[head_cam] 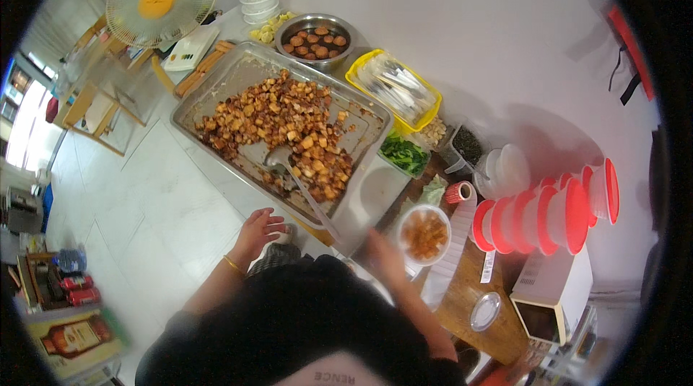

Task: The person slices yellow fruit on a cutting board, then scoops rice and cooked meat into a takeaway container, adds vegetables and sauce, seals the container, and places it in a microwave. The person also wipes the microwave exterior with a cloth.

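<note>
My left hand (pixel 260 230), with a gold bangle at the wrist, hovers just off the near edge of a large metal tray (pixel 216 156), its fingers apart and holding nothing. Browned diced food (pixel 270 110) is heaped in the tray. A metal serving spoon (pixel 308 191) lies in it, bowl in the food, handle over the near rim. My right hand (pixel 383 256) is blurred, between the spoon's handle end and a round white bowl of orange-brown chunks (pixel 425 235); whether it holds anything cannot be told.
Behind the tray stand a metal bowl of round brown items in dark liquid (pixel 314 39) and a yellow basket of wrapped utensils (pixel 395 88). Chopped greens (pixel 403 153) are right of it. Further right are stacked red-rimmed bowls (pixel 530 218), a clear lid (pixel 486 311) and a white box-shaped appliance (pixel 552 288).
</note>
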Available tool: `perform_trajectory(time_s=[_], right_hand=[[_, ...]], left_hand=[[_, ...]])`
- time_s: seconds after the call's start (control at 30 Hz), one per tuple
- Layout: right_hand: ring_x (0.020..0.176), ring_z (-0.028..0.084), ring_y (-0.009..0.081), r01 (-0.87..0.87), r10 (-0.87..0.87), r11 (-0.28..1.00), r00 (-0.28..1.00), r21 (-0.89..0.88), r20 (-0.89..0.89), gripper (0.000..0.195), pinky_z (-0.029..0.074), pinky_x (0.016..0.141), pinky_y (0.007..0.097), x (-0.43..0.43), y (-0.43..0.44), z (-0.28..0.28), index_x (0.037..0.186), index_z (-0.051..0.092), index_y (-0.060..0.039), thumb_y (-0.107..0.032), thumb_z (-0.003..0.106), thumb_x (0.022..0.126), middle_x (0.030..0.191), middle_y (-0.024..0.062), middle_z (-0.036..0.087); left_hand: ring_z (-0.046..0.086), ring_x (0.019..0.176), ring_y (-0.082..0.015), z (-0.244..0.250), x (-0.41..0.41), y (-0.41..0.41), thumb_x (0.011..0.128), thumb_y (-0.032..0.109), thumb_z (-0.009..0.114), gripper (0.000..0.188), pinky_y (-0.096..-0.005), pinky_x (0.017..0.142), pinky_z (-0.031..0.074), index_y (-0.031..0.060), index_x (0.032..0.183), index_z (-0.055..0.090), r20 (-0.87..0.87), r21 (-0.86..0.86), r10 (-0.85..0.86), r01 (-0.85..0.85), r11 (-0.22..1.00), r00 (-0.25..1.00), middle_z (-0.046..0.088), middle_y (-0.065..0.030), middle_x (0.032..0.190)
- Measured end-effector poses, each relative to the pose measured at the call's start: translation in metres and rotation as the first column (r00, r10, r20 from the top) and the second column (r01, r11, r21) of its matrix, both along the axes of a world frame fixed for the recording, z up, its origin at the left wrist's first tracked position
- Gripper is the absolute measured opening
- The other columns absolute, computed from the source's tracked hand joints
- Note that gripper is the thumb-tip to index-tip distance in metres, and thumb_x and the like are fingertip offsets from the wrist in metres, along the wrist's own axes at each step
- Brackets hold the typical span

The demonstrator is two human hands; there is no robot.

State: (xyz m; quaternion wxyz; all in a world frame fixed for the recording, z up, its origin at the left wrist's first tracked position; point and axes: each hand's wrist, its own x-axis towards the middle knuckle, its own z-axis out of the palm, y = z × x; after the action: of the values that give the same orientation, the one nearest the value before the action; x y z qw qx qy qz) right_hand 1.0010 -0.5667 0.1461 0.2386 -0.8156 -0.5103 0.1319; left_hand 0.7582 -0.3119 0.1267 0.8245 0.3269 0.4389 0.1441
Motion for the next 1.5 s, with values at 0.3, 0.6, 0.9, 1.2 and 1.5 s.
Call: perform_trajectory(time_s=[0.3, 0.6, 0.9, 1.2, 1.5], right_hand=[[0.109, 0.05, 0.029, -0.74, 0.773, 0.609, 0.634, -0.284, 0.007, 0.06, 0.042, 0.092, 0.04, 0.016, 0.136, 0.018, 0.137, 0.048, -0.0217, -0.005, 0.06, 0.081, 0.115, 0.0131, 0.053], [0.105, 0.055, 0.0363, -0.653, 0.622, 0.757, 0.721, 0.0, 0.304, 0.034, 0.049, 0.087, 0.0451, -0.01, 0.208, 0.072, 0.109, 0.057, -0.0084, -0.015, 0.064, 0.076, 0.116, 0.0192, 0.049], [0.093, 0.063, 0.0372, -0.38, 0.204, 0.848, 0.877, 0.368, 0.435, 0.042, 0.056, 0.074, 0.0406, 0.07, 0.245, 0.071, 0.117, 0.06, -0.0045, -0.003, 0.07, 0.076, 0.112, 0.0215, 0.059], [0.102, 0.061, 0.0336, -0.557, 0.361, 0.817, 0.697, 0.151, 0.62, 0.033, 0.052, 0.087, 0.0383, 0.143, 0.364, 0.024, 0.11, 0.061, -0.0039, -0.009, 0.068, 0.078, 0.108, 0.017, 0.062], [0.096, 0.061, 0.0332, -0.697, 0.495, 0.704, 0.62, 0.137, 0.61, 0.028, 0.052, 0.084, 0.038, 0.156, 0.366, 0.05, 0.102, 0.061, -0.0048, -0.007, 0.067, 0.075, 0.1, 0.0117, 0.063]], left_hand=[[0.063, 0.102, -0.0288, 0.009, 0.011, 0.097, 0.097, 0.022, 0.052, 0.028, -0.0376, 0.077, 0.051, 0.0064, 0.118, 0.042, 0.062, -0.051, -0.2, 0.203, 0.978, 0.978, 0.06, -0.013, 0.114], [0.066, 0.091, -0.0197, 0.021, 0.022, 0.093, 0.101, 0.022, 0.044, 0.027, -0.0249, 0.064, 0.051, 0.007, 0.124, 0.042, 0.047, -0.032, -0.123, 0.124, 0.992, 0.991, 0.063, -0.0094, 0.115], [0.066, 0.09, -0.0243, -0.016, 0.015, 0.095, 0.101, 0.014, 0.044, 0.029, -0.038, 0.076, 0.057, 0.0083, 0.128, 0.034, 0.019, 0.047, -0.139, 0.138, 0.989, 0.99, 0.061, -0.0122, 0.113], [0.065, 0.086, -0.0219, -0.002, 0.02, 0.094, 0.1, 0.015, 0.046, 0.037, -0.0364, 0.07, 0.057, 0.0081, 0.132, 0.029, 0.058, 0.048, -0.14, 0.137, 0.989, 0.989, 0.06, -0.0131, 0.115], [0.065, 0.097, -0.0261, -0.003, 0.018, 0.103, 0.101, 0.014, 0.042, 0.047, -0.0397, 0.076, 0.059, 0.0094, 0.141, 0.017, 0.036, 0.073, -0.29, 0.287, 0.955, 0.956, 0.052, -0.0152, 0.13]])
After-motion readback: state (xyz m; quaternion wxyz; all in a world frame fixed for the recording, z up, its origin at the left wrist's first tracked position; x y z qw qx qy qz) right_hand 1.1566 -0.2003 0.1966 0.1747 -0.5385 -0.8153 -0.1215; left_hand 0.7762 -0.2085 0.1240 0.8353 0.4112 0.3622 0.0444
